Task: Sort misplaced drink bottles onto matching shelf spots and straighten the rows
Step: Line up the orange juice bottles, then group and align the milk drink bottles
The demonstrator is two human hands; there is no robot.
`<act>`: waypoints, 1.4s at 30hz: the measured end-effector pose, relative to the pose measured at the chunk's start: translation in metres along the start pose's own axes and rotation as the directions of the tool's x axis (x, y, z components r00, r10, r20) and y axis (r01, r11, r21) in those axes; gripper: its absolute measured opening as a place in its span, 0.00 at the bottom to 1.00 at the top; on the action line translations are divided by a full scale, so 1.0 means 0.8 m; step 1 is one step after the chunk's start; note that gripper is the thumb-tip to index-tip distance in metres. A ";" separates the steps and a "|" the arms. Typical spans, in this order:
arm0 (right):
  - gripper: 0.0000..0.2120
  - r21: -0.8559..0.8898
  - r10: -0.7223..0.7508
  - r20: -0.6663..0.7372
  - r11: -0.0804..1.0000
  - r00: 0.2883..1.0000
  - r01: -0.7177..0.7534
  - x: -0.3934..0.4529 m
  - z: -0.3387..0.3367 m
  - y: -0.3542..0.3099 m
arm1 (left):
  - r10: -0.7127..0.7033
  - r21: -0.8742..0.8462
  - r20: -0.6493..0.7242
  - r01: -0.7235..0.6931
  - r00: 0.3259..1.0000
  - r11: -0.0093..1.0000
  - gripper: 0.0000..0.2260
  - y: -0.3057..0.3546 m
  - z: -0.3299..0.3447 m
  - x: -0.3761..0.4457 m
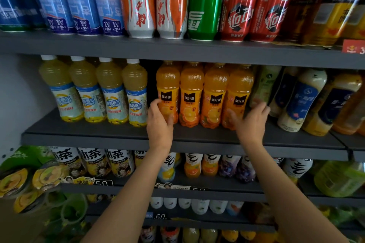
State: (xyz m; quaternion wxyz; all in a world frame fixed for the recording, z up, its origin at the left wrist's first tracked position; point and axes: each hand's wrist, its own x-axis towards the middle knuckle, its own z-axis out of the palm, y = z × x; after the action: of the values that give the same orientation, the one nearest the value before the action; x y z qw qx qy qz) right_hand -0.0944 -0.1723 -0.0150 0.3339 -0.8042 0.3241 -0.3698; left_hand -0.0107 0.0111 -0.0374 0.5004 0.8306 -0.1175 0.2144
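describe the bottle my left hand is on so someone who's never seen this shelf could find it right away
Start at the middle shelf, below the row of cans. Midway along it stand four orange juice bottles side by side, each with a black label patch. Yours is the leftmost orange bottle, held by the left hand; a dark gap separates it from the paler yellow, white-capped bottles on its left.

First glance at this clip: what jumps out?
Four orange juice bottles stand in a row mid-shelf, bracketed by both hands: the left hand curls around the leftmost bottle, the right hand around the rightmost. Above them, red cola cans stand beside a green can.
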 end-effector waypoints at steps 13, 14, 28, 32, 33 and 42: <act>0.28 -0.066 0.017 0.143 0.998 0.990 -0.007 0.005 0.020 0.021 | -0.102 0.026 -0.057 0.103 0.993 0.994 0.19 0.004 0.012 0.005; 0.29 -0.058 0.011 0.147 0.998 0.989 -0.002 0.004 0.020 0.022 | -0.085 0.036 -0.091 0.089 0.992 0.995 0.18 0.006 0.012 0.001; 0.20 0.014 -0.061 -0.168 0.998 0.984 0.065 0.023 -0.073 0.085 | 0.486 -0.094 0.068 -0.479 0.871 0.873 0.17 0.114 0.098 -0.081; 0.22 -0.002 -0.019 -0.187 1.000 0.982 0.019 0.056 -0.113 0.118 | 0.500 -0.129 0.115 -0.486 0.858 0.864 0.16 0.147 0.144 -0.100; 0.23 -0.016 0.000 -0.159 1.000 0.987 -0.002 0.064 -0.119 0.124 | 0.487 -0.137 0.130 -0.471 0.864 0.871 0.15 0.155 0.155 -0.104; 0.10 -0.096 -0.210 -0.082 0.975 0.974 0.202 0.104 -0.134 0.156 | 0.161 -0.152 0.119 -0.143 0.980 0.978 0.17 0.195 0.259 -0.096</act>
State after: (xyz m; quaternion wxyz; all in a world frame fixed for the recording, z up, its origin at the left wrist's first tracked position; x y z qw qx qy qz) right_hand -0.1729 -0.3387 -0.0265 0.2431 -0.8295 0.2695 -0.4245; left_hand -0.0925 -0.2462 -0.0363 0.5319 0.7934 -0.2283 0.1883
